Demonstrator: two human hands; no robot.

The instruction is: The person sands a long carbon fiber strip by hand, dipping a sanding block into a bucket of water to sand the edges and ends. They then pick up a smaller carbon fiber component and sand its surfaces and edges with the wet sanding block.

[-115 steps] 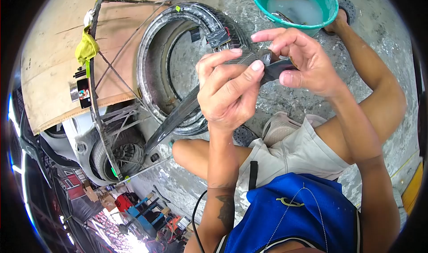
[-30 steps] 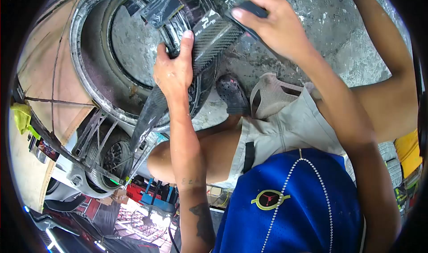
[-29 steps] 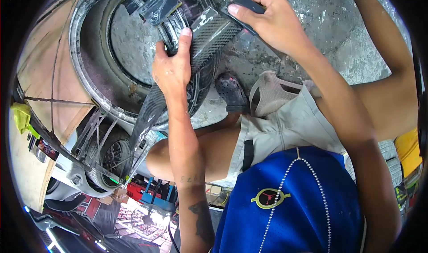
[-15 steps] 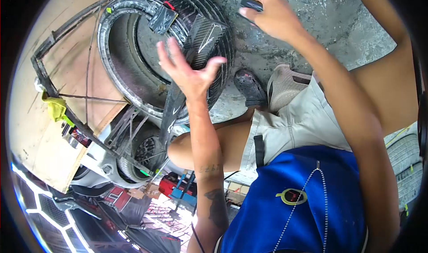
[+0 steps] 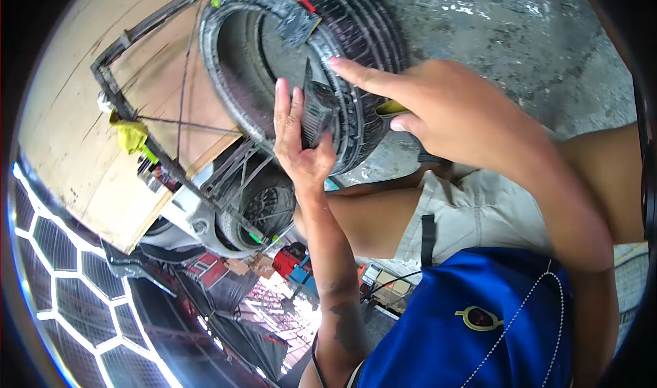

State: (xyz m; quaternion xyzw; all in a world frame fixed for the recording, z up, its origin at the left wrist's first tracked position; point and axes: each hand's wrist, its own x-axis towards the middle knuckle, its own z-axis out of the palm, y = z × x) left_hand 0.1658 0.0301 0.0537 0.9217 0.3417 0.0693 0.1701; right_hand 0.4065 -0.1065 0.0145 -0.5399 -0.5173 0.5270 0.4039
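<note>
My left hand (image 5: 302, 145) has its fingers along one side of a glossy carbon-fibre-patterned trim piece (image 5: 319, 111) and its thumb at the other side. The piece is tilted so that I see it nearly end-on, in front of a car tire (image 5: 369, 39) lying on its side. My right hand (image 5: 438, 104) stretches its index finger toward the trim piece and the tire wall. Its thumb and other fingers are closed on a small dark block with a yellow part (image 5: 391, 108), mostly hidden by the hand.
A dark pad with a red edge (image 5: 298, 24) lies on the tire's rim. To the left stands a metal frame (image 5: 109, 66) against boards, with a yellow cloth (image 5: 130, 136) on it. A wheel (image 5: 263, 207) is below the frame. Stained concrete floor (image 5: 479, 32) stretches behind.
The trim piece has turned from lying across the tire to nearly end-on at my left hand. My right hand has come down and left beside it, index finger now extended. The view has shifted.
</note>
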